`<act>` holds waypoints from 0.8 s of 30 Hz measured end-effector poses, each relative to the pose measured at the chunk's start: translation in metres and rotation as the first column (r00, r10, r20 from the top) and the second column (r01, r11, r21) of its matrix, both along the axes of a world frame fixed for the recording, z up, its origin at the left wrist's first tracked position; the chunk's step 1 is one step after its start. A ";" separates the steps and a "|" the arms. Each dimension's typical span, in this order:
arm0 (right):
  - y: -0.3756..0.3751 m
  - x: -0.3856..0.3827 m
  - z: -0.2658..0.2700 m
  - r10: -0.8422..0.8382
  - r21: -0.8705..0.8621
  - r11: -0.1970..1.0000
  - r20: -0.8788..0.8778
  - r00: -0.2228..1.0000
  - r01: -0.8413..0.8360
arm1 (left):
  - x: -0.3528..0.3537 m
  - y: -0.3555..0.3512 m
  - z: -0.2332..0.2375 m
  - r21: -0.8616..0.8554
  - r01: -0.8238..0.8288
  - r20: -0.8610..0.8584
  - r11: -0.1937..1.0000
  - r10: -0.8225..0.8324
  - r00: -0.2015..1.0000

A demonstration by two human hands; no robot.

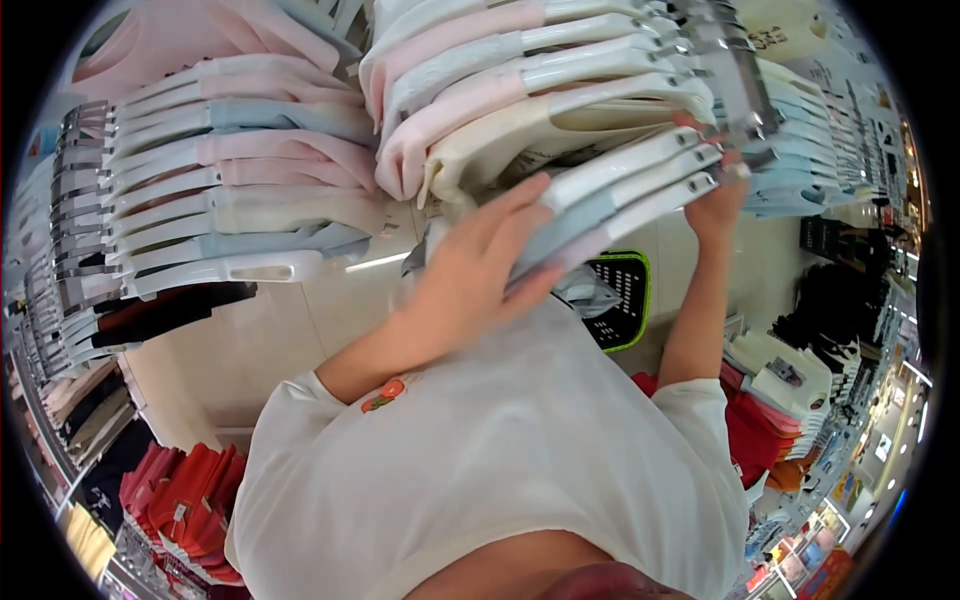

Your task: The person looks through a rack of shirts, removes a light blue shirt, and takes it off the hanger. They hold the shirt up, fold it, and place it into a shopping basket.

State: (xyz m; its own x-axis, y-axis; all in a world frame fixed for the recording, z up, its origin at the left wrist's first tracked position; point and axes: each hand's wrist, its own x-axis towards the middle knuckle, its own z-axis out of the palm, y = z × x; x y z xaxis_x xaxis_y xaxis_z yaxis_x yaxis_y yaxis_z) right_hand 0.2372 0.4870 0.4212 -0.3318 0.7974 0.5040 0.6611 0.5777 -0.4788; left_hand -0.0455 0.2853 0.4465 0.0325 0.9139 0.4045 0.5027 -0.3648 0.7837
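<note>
Near the rack's end, my right hand (715, 195) is closed round the hook ends of several white hangers (645, 190). Pale garments (575, 232) in light blue, white and lilac hang from them, tilted down to the left. My left hand (480, 260), slightly blurred, lies against the left side of these garments with its fingers apart. Just beyond them, a cream garment (480, 150) hangs on the rack beside pink and white ones. Part of my right hand's fingers is hidden behind the hangers.
A metal rack rail (735, 70) runs above my right hand. On the left stands another rack of pastel garments (240, 160). A black basket with a green rim (646, 300) is below the held garments. Red clothes (190, 500) hang at lower left, black ones (835, 305) at right.
</note>
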 end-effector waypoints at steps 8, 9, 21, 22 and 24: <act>-0.005 -0.004 0.022 0.058 -0.302 0.949 -0.124 0.991 -0.093 | 0.005 -0.011 -0.022 0.028 -0.078 0.182 0.997 0.072 0.981; -0.006 -0.007 0.025 0.070 -0.284 0.954 -0.081 0.994 -0.090 | 0.006 -0.011 -0.022 0.030 -0.089 0.182 0.996 0.083 0.980; -0.006 -0.015 0.015 0.131 -0.240 0.956 -0.171 0.976 -0.171 | -0.017 0.033 -0.009 -0.099 -0.096 -0.112 0.991 0.084 0.990; -0.003 -0.012 0.008 0.146 -0.159 0.974 -0.111 0.983 -0.162 | -0.018 0.039 -0.003 -0.135 -0.090 -0.181 0.987 0.065 0.981; -0.002 -0.015 0.008 0.149 -0.039 0.988 0.004 0.989 -0.148 | -0.016 0.054 0.001 -0.109 -0.082 -0.220 0.991 0.056 0.974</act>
State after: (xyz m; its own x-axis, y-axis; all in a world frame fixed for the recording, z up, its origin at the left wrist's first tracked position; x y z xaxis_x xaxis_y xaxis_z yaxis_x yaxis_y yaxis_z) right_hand 0.2217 0.4851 0.4290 -0.4513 0.7577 0.4714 0.5728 0.6510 -0.4981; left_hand -0.0611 0.3395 0.4472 0.0428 0.9576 0.2850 0.6854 -0.2357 0.6890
